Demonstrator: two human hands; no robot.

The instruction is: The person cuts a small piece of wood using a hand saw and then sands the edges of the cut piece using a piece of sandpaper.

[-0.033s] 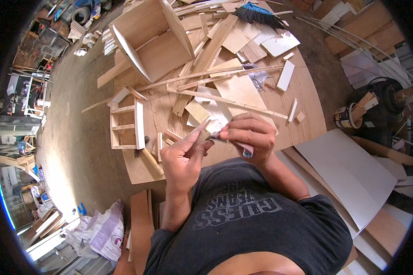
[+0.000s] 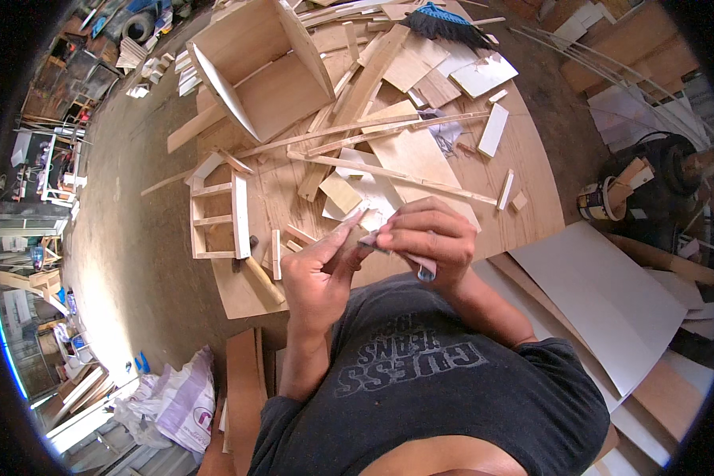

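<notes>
Wood, probably light and stiff, I'd take by its edges: left hand pinches it, right hand curls fingers around a slim tool.

Head cam: upright fisheye, left of a head-worn pair. Faces steeply down at the plywood sheet from its near side. Wearer's torso close to the lens, nearside of sheet; left hand and right hand between lens and sheet.
</notes>
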